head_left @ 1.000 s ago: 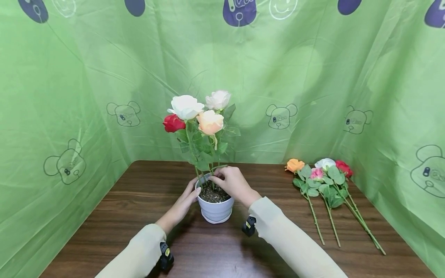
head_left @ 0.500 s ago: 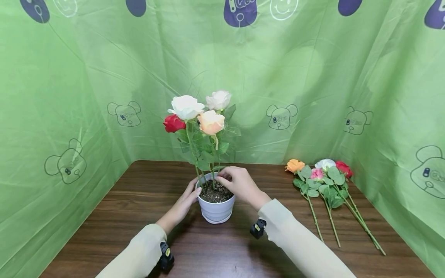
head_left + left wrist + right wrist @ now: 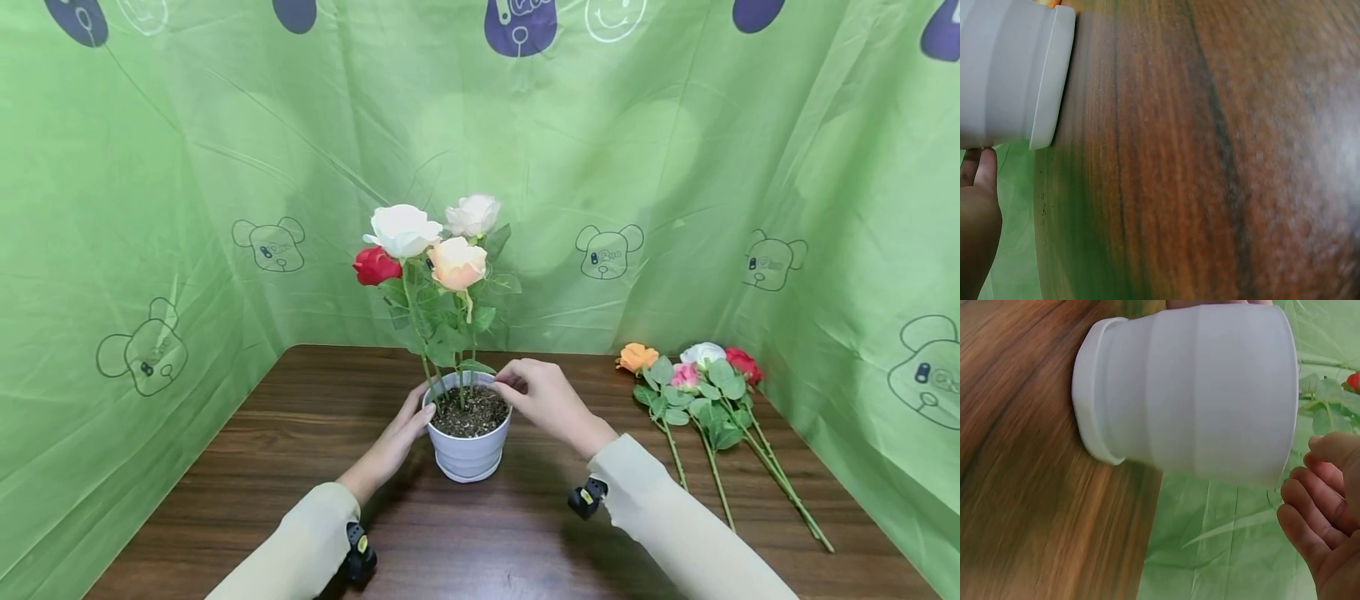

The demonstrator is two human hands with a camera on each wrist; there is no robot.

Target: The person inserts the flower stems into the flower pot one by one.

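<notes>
The pot (image 3: 468, 454) stands upright on the brown surface (image 3: 315, 417), in front of me and near the middle. My left hand (image 3: 401, 429) rests on the left side of the pot: the thumb touches near the rim at the front, and the other fingers reach along the wall, extended and relaxed. My right hand (image 3: 543, 398) is just beside the right rim. Its fingers are loosely bent, free of any stem, with the thumb close to the forefinger; whether a fingertip touches the rim, I cannot tell.

Inside the pot there is dark soil (image 3: 480, 417), and four roses stand in it, with their stems toward the left and the back. The white rose (image 3: 405, 231) is high at the left, and the red rose (image 3: 377, 267) is lower beside it. The peach rose (image 3: 458, 264) stands in front of the pale rose (image 3: 473, 215). One leaf is near my right fingertips.

On the right of the surface lie an orange rose (image 3: 637, 357), a pink rose (image 3: 686, 377), a second white rose (image 3: 703, 354) and a second red rose (image 3: 744, 365), their stems pointing toward me. Behind everything hangs a green cloth (image 3: 540, 167).
</notes>
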